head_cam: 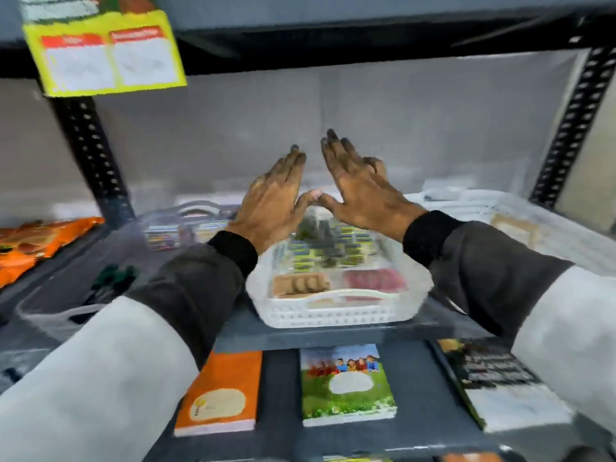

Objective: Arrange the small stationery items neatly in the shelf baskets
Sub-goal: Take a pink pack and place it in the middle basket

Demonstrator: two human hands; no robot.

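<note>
White basket (333,315) looks sorted, packets in rows; my left hand (273,208) and right hand (363,195) hover open, empty; neighbouring baskets remain.

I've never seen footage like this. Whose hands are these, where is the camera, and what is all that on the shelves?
No machine here: a person wears a camera on the head, looking forward and down, so you see their own arms reaching into a shelf unit. The left hand and right hand are open and flat, thumbs nearly meeting, holding nothing. They hover above a white basket filled with small packaged items, too blurred to identify. Another basket sits at the right, orange packets at the far left. On the lower shelf lie an orange notebook, a green notebook and a dark booklet.
</note>
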